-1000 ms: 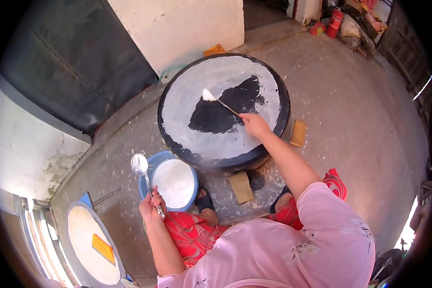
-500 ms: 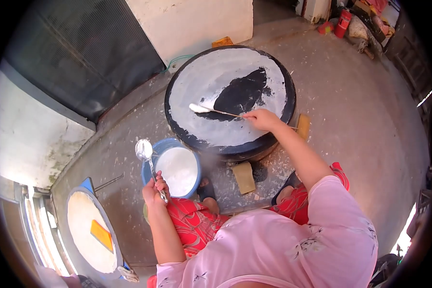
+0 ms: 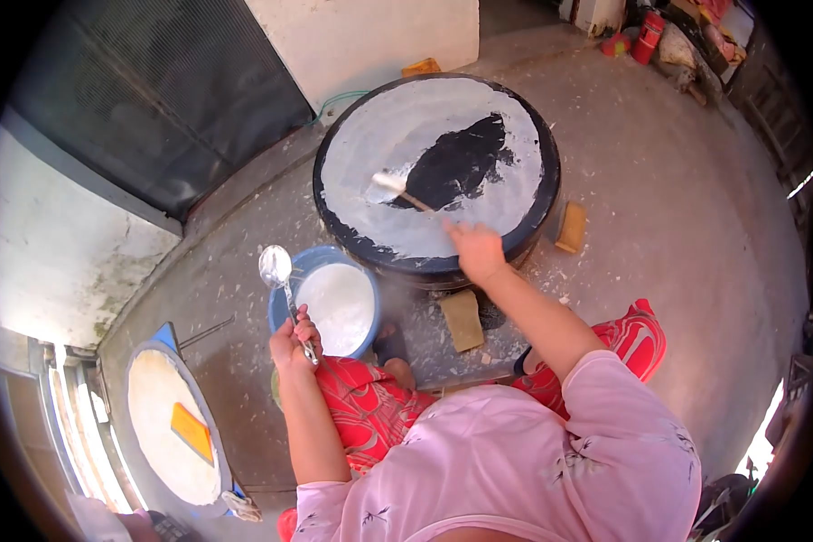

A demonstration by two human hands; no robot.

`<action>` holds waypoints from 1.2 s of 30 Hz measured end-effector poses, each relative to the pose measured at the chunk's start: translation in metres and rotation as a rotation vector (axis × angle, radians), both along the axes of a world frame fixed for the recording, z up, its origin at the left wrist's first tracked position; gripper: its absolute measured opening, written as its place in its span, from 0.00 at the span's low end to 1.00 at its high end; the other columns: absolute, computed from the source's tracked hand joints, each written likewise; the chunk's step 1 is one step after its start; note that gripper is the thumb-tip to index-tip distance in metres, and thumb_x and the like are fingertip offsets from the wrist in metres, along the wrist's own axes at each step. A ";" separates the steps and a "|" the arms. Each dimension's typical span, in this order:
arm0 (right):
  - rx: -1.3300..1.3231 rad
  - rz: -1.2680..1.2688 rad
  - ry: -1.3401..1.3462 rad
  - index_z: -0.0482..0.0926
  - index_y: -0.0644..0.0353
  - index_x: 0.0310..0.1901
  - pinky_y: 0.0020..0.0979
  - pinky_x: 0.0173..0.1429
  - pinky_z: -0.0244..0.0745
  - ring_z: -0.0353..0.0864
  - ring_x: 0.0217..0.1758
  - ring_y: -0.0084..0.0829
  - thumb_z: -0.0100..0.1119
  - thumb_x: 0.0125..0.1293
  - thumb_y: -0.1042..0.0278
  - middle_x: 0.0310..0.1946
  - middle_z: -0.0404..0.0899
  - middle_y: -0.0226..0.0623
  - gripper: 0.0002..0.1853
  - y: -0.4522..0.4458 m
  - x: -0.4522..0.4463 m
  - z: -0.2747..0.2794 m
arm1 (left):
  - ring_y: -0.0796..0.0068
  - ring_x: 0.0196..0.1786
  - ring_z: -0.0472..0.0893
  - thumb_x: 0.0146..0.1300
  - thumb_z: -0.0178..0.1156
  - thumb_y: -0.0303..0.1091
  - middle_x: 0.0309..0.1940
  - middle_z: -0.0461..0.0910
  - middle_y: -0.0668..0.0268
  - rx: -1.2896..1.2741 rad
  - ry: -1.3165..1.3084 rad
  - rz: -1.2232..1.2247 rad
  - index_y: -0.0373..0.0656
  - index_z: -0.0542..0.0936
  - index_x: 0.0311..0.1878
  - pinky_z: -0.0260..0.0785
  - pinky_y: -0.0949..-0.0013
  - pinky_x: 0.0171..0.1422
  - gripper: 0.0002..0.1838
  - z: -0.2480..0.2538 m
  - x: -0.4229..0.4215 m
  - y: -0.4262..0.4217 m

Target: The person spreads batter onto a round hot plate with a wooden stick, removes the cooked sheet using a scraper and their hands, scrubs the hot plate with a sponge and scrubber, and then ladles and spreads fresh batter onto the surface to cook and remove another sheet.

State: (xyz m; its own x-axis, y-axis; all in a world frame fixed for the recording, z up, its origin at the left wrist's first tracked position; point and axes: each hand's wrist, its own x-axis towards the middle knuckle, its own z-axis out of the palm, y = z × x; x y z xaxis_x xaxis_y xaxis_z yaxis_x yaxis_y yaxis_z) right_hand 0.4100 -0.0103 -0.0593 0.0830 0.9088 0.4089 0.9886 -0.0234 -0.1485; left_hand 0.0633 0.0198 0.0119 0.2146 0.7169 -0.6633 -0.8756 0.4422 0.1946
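Note:
My left hand is closed around the handle of a metal ladle, its bowl up and smeared with white batter. Just right of the ladle stands a blue tub of white batter. Over the near side of a big round black griddle, my right hand grips a thin-handled batter spreader; its head is coated white and rests at the griddle's left-middle. A thin white layer covers most of the griddle around a bare dark patch.
A round board with a pale sheet and a yellow scraper lies at left. Beside the griddle are a yellow block and a tan pad. A red cylinder stands at back right, a dark door at back left.
My right hand has moved nearer to me and slightly left. The spreader's head has shifted a little right and up on the griddle, blurred. My left hand still holds the ladle.

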 end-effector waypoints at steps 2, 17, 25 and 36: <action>-0.038 -0.104 0.063 0.74 0.51 0.52 0.38 0.33 0.73 0.75 0.31 0.38 0.50 0.49 0.76 0.30 0.73 0.35 0.25 0.015 0.011 0.012 | 0.79 0.19 0.65 0.69 0.35 0.36 0.23 0.66 0.66 -0.010 0.045 0.004 0.27 0.68 0.44 0.60 0.78 0.18 0.18 0.002 0.001 -0.002; 0.029 -0.209 0.383 0.74 0.52 0.50 0.41 0.39 0.74 0.78 0.35 0.42 0.51 0.48 0.75 0.35 0.76 0.39 0.23 -0.021 0.010 0.011 | 0.79 0.20 0.65 0.68 0.36 0.36 0.27 0.68 0.64 0.014 0.030 0.007 0.27 0.67 0.47 0.59 0.78 0.20 0.19 -0.010 -0.013 0.004; -0.055 -0.354 0.163 0.75 0.50 0.49 0.42 0.38 0.73 0.77 0.33 0.44 0.49 0.48 0.76 0.32 0.75 0.39 0.23 -0.004 0.077 0.021 | 0.80 0.19 0.66 0.69 0.36 0.35 0.25 0.68 0.66 0.010 0.050 -0.018 0.27 0.68 0.46 0.60 0.78 0.18 0.18 -0.004 -0.007 0.002; -0.121 -0.494 0.293 0.75 0.52 0.49 0.42 0.43 0.73 0.78 0.40 0.45 0.47 0.52 0.75 0.37 0.77 0.42 0.20 -0.004 0.102 0.033 | 0.81 0.19 0.66 0.69 0.36 0.34 0.24 0.68 0.66 -0.002 0.089 -0.009 0.27 0.68 0.44 0.61 0.80 0.17 0.17 -0.003 -0.001 0.005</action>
